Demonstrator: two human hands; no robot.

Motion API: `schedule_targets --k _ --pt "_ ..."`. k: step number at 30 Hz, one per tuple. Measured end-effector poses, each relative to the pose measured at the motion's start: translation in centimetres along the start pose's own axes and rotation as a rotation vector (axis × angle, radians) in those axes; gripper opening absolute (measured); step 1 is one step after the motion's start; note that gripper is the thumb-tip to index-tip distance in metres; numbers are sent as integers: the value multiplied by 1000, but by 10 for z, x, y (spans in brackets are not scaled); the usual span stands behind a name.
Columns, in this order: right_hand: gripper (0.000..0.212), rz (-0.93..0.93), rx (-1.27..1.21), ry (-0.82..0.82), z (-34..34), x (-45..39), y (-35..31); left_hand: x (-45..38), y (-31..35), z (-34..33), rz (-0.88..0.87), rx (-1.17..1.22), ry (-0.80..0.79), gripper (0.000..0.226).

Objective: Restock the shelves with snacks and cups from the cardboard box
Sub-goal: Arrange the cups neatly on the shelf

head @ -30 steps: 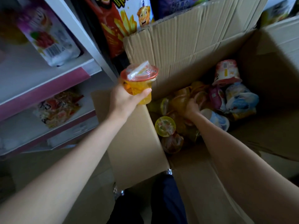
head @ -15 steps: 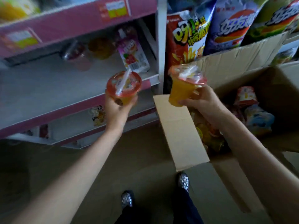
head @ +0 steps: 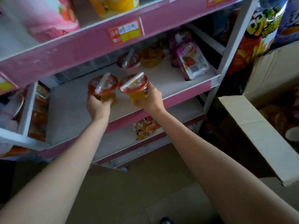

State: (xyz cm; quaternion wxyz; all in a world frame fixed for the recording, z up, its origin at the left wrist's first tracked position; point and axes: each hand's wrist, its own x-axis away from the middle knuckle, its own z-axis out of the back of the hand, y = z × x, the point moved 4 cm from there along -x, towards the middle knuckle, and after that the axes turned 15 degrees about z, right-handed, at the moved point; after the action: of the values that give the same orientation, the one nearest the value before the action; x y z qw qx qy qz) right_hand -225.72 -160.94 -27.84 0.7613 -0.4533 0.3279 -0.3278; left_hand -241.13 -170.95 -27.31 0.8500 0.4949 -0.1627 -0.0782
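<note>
Each of my hands grips a yellow jelly cup with a red lid and a wrapped spoon on top. My left hand (head: 97, 106) holds the left cup (head: 103, 85) and my right hand (head: 149, 98) holds the right cup (head: 133, 85), side by side over the front of the white middle shelf (head: 72, 101). Two more cups (head: 129, 61) stand at the back of that shelf. The open cardboard box (head: 252, 126) is at the right, with several cups dimly visible inside.
A pink drink pouch (head: 192, 62) lies on the middle shelf at the right. A snack bag (head: 145, 128) sits on the lower shelf. Big chip bags (head: 258, 29) stand behind the box. The pink shelf edge above carries a price label (head: 126, 32).
Both hands have carried their cups left and forward from beside the box to the middle shelf. The view has swung from the box toward the shelves.
</note>
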Motion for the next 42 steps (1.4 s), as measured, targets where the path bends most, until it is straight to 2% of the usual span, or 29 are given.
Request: schedule_targets --k 5,13,16,20,23,27,30,33,35,39,42 --pt "53 53 201 -12 -28 -25 -5 -43 0 -13 60 -22 57 70" --pt "43 -90 126 187 -45 -49 3 -77 8 -43 59 123 52 74" --pt "42 -99 141 153 -43 -69 2 -79 5 -49 62 104 45 65" --pt "41 -79 134 60 -34 -72 4 -53 -6 -46 34 207 1 58" --pt "44 -59 107 77 2 -50 10 -11 -6 -46 -100 189 49 42" --pt "41 -16 94 162 88 -12 16 53 18 -67 -337 191 27 38" --pt "37 -3 195 219 171 24 27 110 39 -105 -432 184 -61 36" --pt "35 -75 303 292 249 57 55 164 52 -155 -479 158 -166 34" --pt "36 -128 314 272 284 74 76 194 58 -187 -480 162 -215 33" --pt "38 -53 287 179 302 78 87 222 64 -215 -459 216 -211 33" --pt "40 49 240 130 277 58 71 204 67 -194 -470 194 -151 33"
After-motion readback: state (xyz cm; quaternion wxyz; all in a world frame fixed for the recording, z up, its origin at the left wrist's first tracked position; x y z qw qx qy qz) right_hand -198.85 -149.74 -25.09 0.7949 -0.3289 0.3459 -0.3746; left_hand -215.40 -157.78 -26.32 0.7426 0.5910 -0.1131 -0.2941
